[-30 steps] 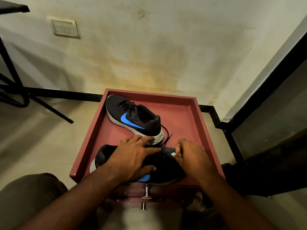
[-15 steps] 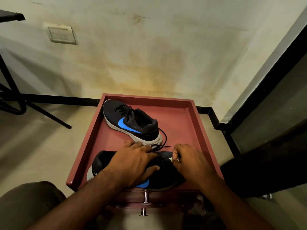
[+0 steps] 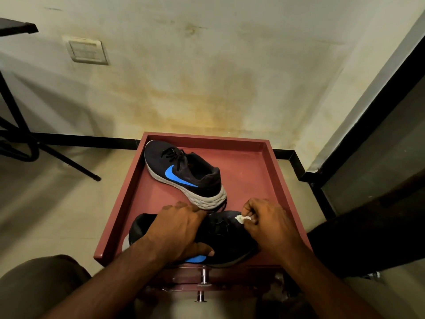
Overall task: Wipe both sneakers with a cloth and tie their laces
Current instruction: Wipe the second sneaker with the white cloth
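Two black sneakers with blue swooshes sit in a red tray [image 3: 285, 180]. The far sneaker [image 3: 184, 173] stands upright, toe toward the back left, its laces loose. The near sneaker [image 3: 225, 233] lies across the tray's front, toe to the right. My left hand [image 3: 179, 229] grips it over the middle, thumb down by the blue swoosh. My right hand [image 3: 269, 224] pinches a small white cloth [image 3: 242, 218] against the sneaker's toe area. The near sneaker's laces are hidden under my left hand.
The tray tops a red cabinet with metal knobs [image 3: 203, 279] at its front. A stained wall with a switch plate [image 3: 86, 50] rises behind. Black furniture legs [image 3: 66, 161] stand on the floor at left. A dark frame [image 3: 358, 125] runs along the right.
My right hand with the cloth has shifted slightly across the near sneaker's toe. My left hand keeps its hold on the shoe. The view has tilted a little.
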The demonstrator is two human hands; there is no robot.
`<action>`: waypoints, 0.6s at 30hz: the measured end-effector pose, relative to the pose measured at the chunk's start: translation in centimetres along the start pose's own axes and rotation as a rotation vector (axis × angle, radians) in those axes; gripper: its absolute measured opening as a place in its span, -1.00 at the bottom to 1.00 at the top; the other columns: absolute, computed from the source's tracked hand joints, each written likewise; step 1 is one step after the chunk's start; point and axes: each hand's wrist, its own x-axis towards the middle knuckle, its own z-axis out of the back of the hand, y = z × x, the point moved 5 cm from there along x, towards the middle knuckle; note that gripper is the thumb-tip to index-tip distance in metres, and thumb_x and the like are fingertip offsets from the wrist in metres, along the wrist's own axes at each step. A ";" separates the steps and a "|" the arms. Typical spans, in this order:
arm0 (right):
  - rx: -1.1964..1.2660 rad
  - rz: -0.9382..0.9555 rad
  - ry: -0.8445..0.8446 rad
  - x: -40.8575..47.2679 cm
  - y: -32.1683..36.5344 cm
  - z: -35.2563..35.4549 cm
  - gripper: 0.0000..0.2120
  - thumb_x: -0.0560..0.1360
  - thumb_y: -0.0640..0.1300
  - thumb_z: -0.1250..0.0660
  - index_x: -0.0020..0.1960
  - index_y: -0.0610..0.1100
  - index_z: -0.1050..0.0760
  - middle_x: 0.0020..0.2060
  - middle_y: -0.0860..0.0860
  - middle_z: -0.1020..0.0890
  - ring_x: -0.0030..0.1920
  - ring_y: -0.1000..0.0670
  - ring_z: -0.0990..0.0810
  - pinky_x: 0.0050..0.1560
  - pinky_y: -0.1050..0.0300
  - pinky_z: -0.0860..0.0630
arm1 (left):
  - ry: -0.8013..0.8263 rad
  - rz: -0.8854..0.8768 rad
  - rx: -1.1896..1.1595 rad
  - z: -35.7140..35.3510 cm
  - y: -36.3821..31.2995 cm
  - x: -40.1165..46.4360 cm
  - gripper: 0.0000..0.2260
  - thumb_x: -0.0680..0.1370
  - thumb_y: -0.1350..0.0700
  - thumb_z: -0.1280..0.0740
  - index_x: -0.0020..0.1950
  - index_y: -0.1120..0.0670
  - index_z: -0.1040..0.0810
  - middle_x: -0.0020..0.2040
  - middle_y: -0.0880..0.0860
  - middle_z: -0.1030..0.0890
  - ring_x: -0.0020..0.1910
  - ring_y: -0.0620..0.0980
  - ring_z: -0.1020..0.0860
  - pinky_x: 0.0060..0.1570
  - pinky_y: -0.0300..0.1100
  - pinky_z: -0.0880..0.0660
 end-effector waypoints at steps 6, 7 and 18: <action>0.168 0.170 -0.023 1.9 3.6 -3.1 -0.91 0.49 -0.20 -0.37 -0.06 -0.03 -0.60 -0.17 0.07 -0.67 -0.16 0.07 -0.60 -0.14 0.21 -0.46 | 0.013 -0.035 0.048 -0.4 -0.3 0.5 -0.19 0.34 -0.56 -0.25 0.49 -0.19 -0.35 0.27 -0.09 -0.59 0.20 0.06 -0.55 0.15 0.03 -0.51; 0.146 0.196 -0.008 2.1 4.2 -3.0 -0.90 0.50 -0.22 -0.36 -0.06 -0.04 -0.58 -0.16 0.05 -0.66 -0.15 0.04 -0.59 -0.13 0.19 -0.45 | 0.000 -0.038 0.039 -0.4 -0.3 0.4 -0.19 0.35 -0.56 -0.24 0.53 -0.23 -0.29 0.31 -0.09 -0.57 0.21 0.07 -0.55 0.15 0.02 -0.51; 0.030 0.097 0.060 1.6 2.1 -1.7 -0.85 0.50 -0.19 -0.42 -0.13 0.05 -0.55 -0.25 0.13 -0.65 -0.25 0.16 -0.60 -0.28 0.31 -0.44 | -0.032 -0.095 0.024 -0.3 -0.5 0.6 -0.27 0.42 -0.48 -0.31 0.52 -0.24 -0.29 0.32 -0.12 -0.57 0.23 0.09 -0.55 0.13 0.06 -0.50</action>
